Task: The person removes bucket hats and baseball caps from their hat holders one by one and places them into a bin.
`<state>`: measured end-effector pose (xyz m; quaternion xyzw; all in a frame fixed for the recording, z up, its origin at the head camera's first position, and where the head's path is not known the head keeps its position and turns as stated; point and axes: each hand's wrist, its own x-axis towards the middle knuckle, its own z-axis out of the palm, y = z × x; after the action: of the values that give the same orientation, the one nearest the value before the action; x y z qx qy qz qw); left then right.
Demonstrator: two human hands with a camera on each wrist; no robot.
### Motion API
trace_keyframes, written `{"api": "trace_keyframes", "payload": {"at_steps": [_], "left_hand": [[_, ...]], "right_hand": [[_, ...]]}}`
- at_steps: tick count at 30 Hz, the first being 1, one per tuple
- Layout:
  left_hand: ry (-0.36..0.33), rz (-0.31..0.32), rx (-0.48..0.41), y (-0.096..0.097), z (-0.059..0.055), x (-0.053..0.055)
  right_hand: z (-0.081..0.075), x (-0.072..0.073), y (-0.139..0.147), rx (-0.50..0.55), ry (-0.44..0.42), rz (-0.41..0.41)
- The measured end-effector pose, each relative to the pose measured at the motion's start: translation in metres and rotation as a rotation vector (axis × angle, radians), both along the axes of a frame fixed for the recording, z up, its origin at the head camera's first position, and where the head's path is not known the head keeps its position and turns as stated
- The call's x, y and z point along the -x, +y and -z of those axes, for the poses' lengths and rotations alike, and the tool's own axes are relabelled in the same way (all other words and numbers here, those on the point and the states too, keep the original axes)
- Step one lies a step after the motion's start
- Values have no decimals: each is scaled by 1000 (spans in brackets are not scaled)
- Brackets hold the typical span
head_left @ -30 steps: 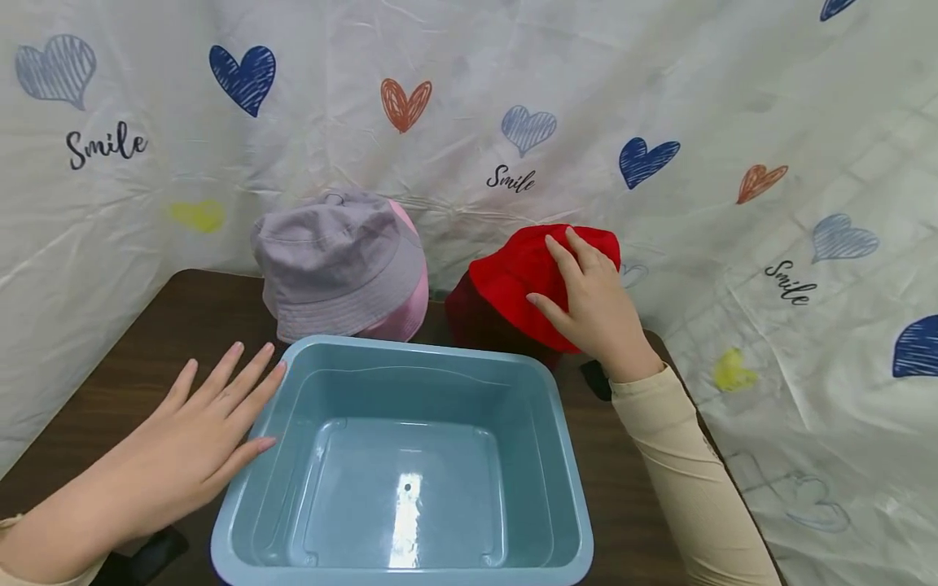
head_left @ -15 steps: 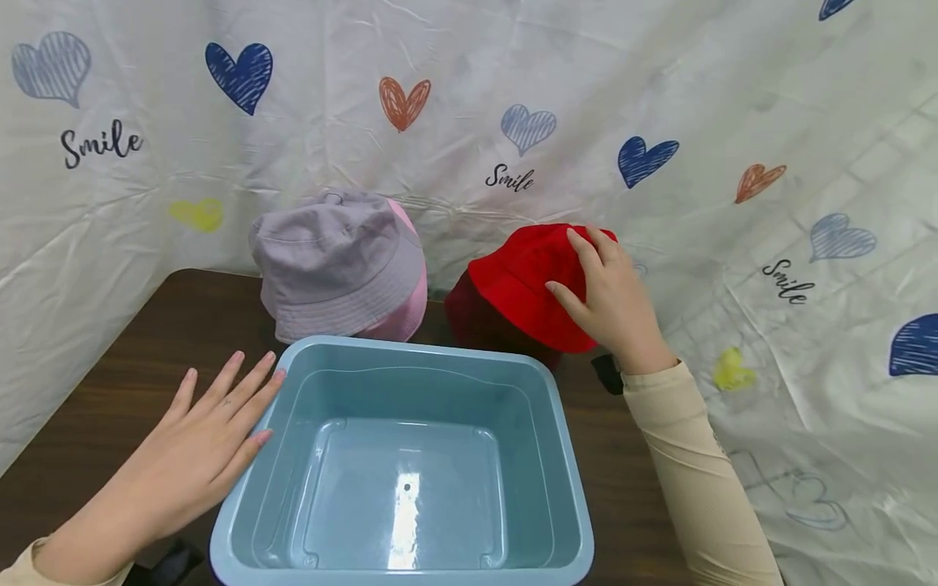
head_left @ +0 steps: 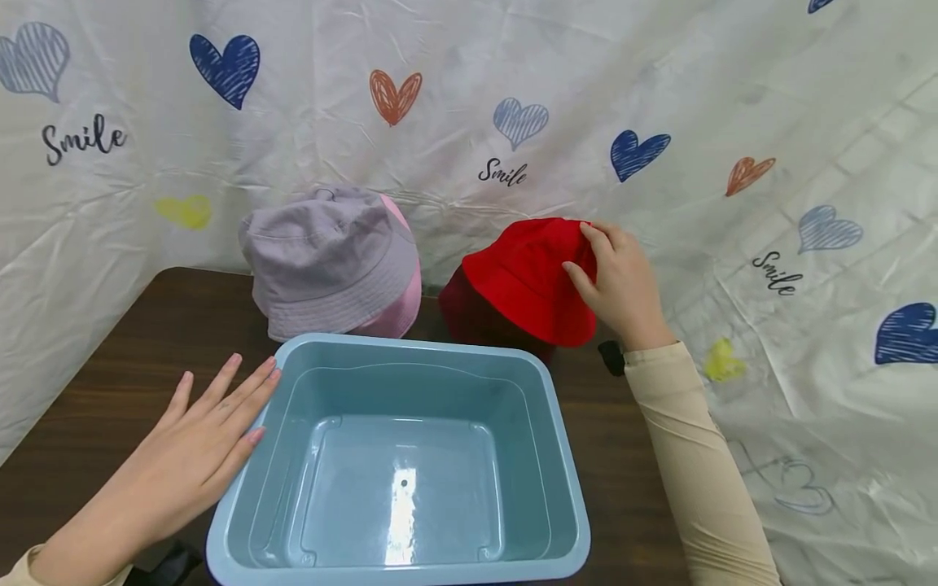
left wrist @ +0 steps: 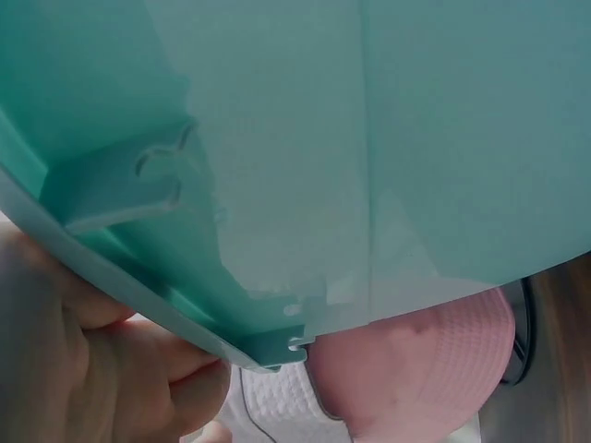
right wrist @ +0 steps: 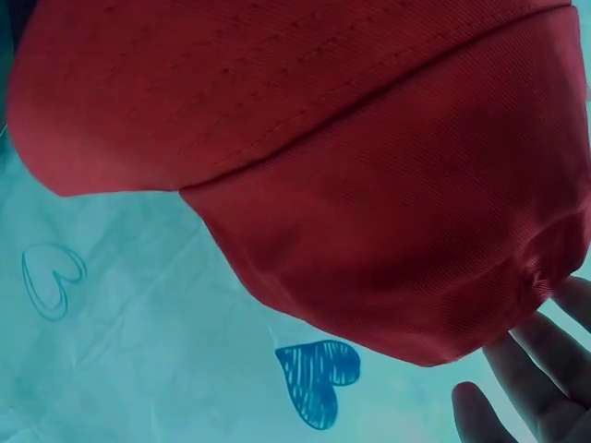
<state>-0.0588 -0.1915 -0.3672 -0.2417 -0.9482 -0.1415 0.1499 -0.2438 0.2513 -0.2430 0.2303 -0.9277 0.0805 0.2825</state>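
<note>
My left hand [head_left: 183, 460] rests along the left rim of a light blue plastic basin [head_left: 564, 472], its fingers straight. From below, the left wrist view has the fingers [left wrist: 152, 378] against the rim. At the back right, a red bucket hat [head_left: 523, 281] sits tilted over a dark red shape [head_left: 476, 313]. My right hand [head_left: 623, 285] touches the right side of that hat's crown with loosely bent fingers. In the right wrist view the thumb [right wrist: 476, 415] stands apart from the red cloth.
Behind the basin, a lavender bucket hat [head_left: 330, 260] stands with a pink hat [head_left: 403, 313] partly hidden behind it. A dark brown table [head_left: 110, 358] carries everything. A white curtain printed with hearts [head_left: 454, 49] hangs close behind.
My right hand has moved right across the red bucket hat, from its front to the right side of its crown. My left hand has settled slightly along the basin's rim. The view has shifted a little.
</note>
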Motion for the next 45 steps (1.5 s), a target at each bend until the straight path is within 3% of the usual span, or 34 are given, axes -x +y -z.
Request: {"api": "trace_keyframes", "payload": {"at_steps": [12,20,27,38,45], "left_hand": [[-1,7,-18,-1,2,0],[-20,2,-17,-2,2,0],[-31,12,-32,-2,3,0],[-26,23,-60,-2,3,3],[-27,23,-64,-2,4,2]], "right_hand": [[-6,9,-1,148,-165,32],[-5,19,-2,261,-232,27],[-3,22,-1,407,-300,47],[0,25,-4,563,-275,60],[3,28,-5,545,-315,58]]}}
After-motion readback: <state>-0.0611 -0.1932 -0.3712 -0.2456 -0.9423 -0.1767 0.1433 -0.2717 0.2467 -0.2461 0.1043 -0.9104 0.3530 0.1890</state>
